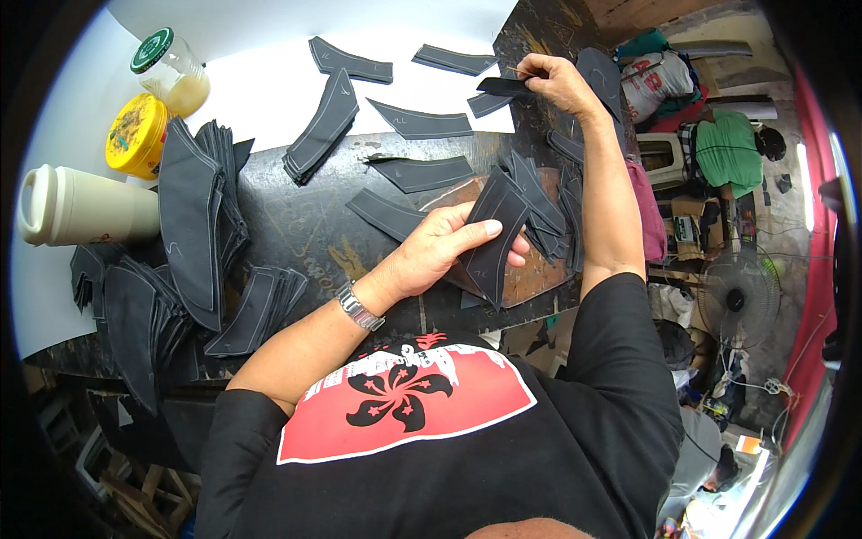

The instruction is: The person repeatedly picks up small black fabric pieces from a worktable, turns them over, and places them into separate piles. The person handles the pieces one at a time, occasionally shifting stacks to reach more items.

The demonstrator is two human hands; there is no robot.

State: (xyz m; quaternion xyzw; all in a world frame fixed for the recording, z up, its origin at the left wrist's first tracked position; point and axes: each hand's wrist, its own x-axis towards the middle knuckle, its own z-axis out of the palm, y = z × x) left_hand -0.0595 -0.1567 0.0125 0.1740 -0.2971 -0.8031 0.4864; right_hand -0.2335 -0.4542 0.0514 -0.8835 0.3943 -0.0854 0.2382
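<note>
My left hand (437,247) grips a small stack of curved black material pieces (498,225), with the thumb on top and fingertips showing past the far edge. The top piece bears a pale drawn outline. Farther right, my right hand (558,85) is closed in a pinch at the end of a dark strip-like black piece (503,87). A thin brownish sliver shows at those fingertips, too small to name. Beneath that hand, another black piece (489,105) lies on the white sheet. More black pieces (543,211) are heaped beside my left hand on a brown board (539,274).
Several outlined pieces (419,119) are spread over the white sheet (260,99) and dark table (296,211). At left are stacked pieces (190,225), a pale tumbler (94,207), a yellow tub (136,135) and a glass jar (180,81). A fan (736,296) and a person in green (732,153) are at right.
</note>
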